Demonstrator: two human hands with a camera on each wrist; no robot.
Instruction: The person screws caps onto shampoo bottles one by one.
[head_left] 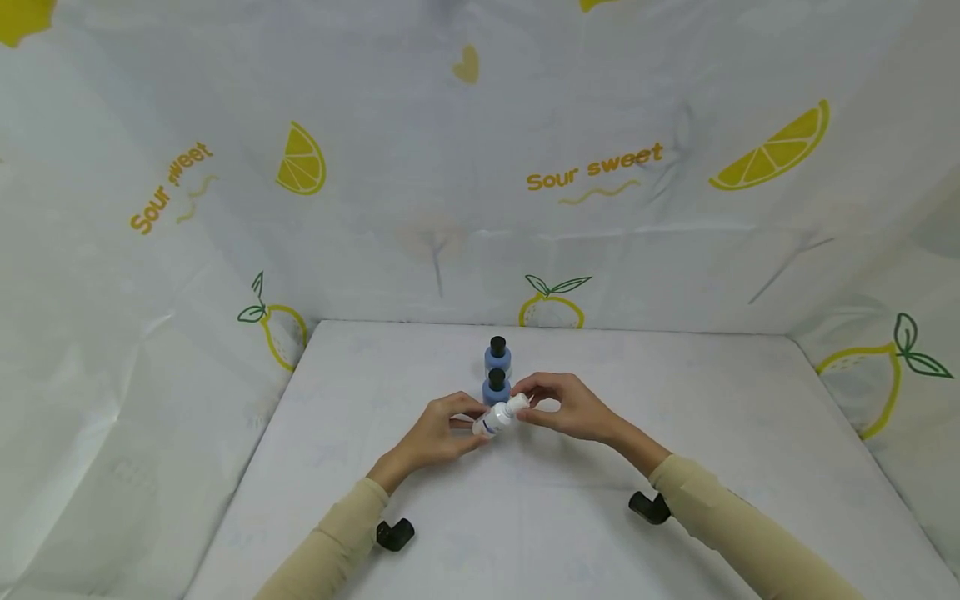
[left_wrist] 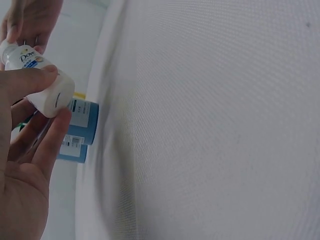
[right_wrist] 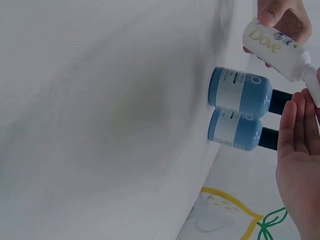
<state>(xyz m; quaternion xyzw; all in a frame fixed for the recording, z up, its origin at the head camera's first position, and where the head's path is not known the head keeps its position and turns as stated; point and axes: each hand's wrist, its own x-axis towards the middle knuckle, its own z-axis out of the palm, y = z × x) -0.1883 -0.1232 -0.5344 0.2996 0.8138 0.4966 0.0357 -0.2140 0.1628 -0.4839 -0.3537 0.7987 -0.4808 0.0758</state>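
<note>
A small white Dove bottle (head_left: 491, 422) is tilted in the air, its white cap (head_left: 517, 404) pointing up and to the right. My left hand (head_left: 438, 429) grips the bottle's body near its base, thumb on one side and fingers on the other. At the other end, my right hand (head_left: 566, 406) pinches the cap between thumb and fingers. In the right wrist view, two blue bottles with black caps stand side by side behind the white one: a nearer blue bottle (right_wrist: 242, 92) and a second blue bottle (right_wrist: 235, 129).
A white cloth covers the table (head_left: 510, 533). Behind it hangs a pale sheet (head_left: 420, 192) printed with lemons and words, which also runs along both sides. Black curved pieces (head_left: 395, 535) show beside both sleeves.
</note>
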